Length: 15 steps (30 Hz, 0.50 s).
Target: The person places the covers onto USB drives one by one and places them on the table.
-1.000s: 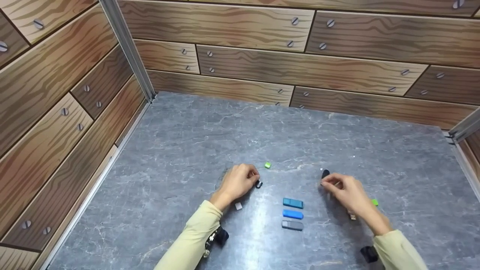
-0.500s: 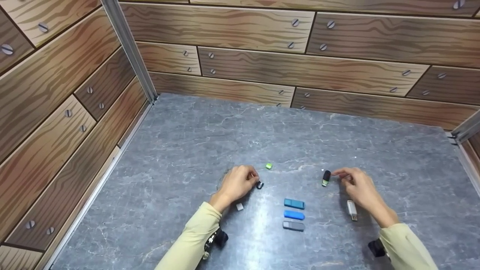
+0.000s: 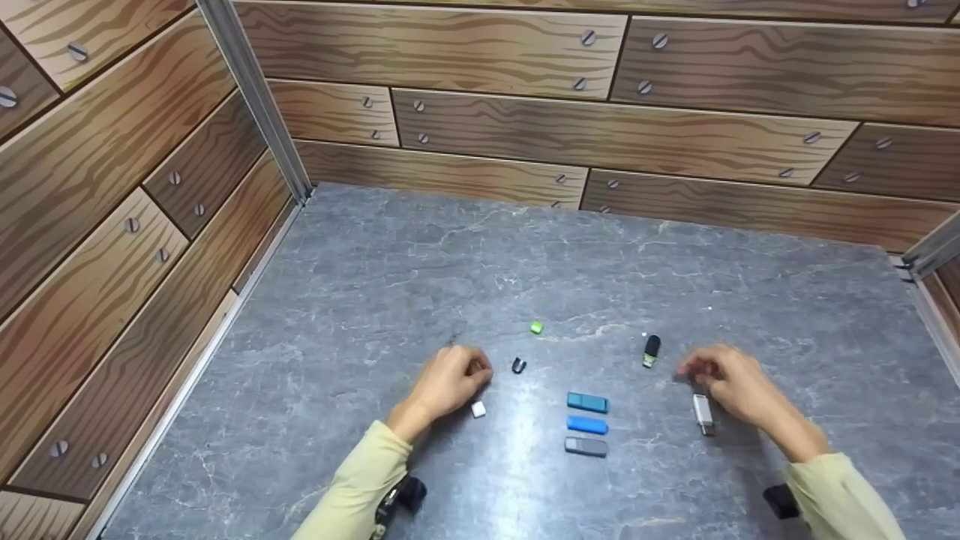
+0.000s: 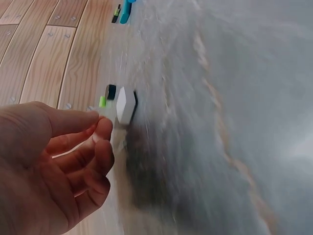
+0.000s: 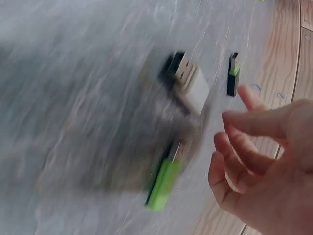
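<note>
My left hand (image 3: 448,381) hovers above a small white cap (image 3: 478,409), fingers loosely bent and holding nothing; in the left wrist view the cap (image 4: 125,105) lies just beyond the fingertips. Up and right of that hand are a black cap (image 3: 519,365) and a green cap (image 3: 536,328). My right hand (image 3: 739,381), also empty with relaxed fingers, is over the table beside a white USB stick (image 3: 702,412). A black USB stick (image 3: 652,349) lies to its left. The right wrist view shows a green USB stick (image 5: 165,183) near the white one (image 5: 194,91).
Between the hands, a teal stick (image 3: 587,403), a blue stick (image 3: 587,425) and a grey stick (image 3: 586,447) lie in a column on the grey marbled table (image 3: 420,247). Wood-patterned walls (image 3: 480,120) stand at the back and left.
My left hand has drawn back down and left from the black cap. My right hand has moved right, away from the black stick, which lies released on the table.
</note>
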{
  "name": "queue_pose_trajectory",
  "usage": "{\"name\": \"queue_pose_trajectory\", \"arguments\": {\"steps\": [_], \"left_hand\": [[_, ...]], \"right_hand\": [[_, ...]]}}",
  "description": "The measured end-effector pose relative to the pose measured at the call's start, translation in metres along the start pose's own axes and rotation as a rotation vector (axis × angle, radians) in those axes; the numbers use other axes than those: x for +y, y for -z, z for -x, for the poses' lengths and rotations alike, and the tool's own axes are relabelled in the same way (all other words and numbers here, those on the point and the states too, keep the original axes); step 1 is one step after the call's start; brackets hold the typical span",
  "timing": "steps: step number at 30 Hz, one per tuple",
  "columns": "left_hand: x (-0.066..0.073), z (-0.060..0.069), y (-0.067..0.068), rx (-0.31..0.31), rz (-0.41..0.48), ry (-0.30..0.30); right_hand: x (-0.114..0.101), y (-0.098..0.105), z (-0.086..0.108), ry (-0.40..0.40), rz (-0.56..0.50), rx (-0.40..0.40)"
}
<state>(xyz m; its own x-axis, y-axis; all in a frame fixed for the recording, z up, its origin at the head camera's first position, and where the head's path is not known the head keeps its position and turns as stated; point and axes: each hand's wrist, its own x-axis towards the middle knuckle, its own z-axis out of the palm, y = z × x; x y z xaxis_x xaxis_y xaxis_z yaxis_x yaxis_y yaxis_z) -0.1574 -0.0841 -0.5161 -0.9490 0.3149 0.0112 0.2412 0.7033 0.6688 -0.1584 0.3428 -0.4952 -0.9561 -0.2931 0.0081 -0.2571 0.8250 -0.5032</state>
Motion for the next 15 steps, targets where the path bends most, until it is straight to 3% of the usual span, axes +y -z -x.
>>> {"name": "queue_pose_trajectory", "arguments": {"steps": [6, 15], "left_hand": [[-0.007, 0.012, 0.006, -0.049, 0.044, -0.014], [-0.007, 0.019, 0.013, -0.168, 0.052, -0.026]], "right_hand": [[0.008, 0.001, 0.007, 0.069, -0.023, -0.088], [0.014, 0.002, 0.012, 0.135, 0.003, -0.101]]}}
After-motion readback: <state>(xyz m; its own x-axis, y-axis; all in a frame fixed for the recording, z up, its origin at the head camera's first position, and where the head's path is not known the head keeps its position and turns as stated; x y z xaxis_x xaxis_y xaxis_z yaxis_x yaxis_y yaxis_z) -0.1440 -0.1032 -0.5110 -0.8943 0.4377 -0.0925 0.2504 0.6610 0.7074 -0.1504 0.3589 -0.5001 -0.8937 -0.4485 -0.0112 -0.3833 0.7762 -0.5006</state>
